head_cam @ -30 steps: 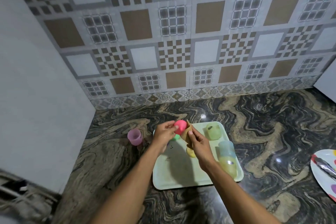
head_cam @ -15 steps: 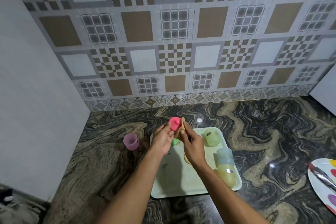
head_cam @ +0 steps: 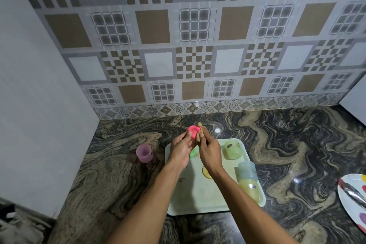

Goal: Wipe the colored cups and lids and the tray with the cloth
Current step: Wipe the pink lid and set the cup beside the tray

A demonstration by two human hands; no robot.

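My left hand [head_cam: 181,149] holds a pink lid [head_cam: 193,131] up above the far edge of the pale green tray [head_cam: 194,202]. My right hand [head_cam: 210,149] presses a folded tan cloth [head_cam: 199,134] against the lid's right side. On the tray stand a light green cup [head_cam: 231,149] at the back right and a blue cup [head_cam: 246,170] nested with a yellow cup [head_cam: 250,189] lying along the right edge. A yellow lid [head_cam: 206,173] and a green piece [head_cam: 193,152] peek out under my hands. A purple cup [head_cam: 144,153] stands on the counter left of the tray.
The tray rests on a dark marbled counter [head_cam: 297,154] backed by a patterned tile wall. A white plate [head_cam: 354,200] with coloured spots and metal tongs [head_cam: 351,194] sits at the right edge. A grey wall panel closes off the left side.
Both hands have lifted the pink lid and cloth a little higher and farther from me, past the tray's far edge. The cups on the tray have not moved.
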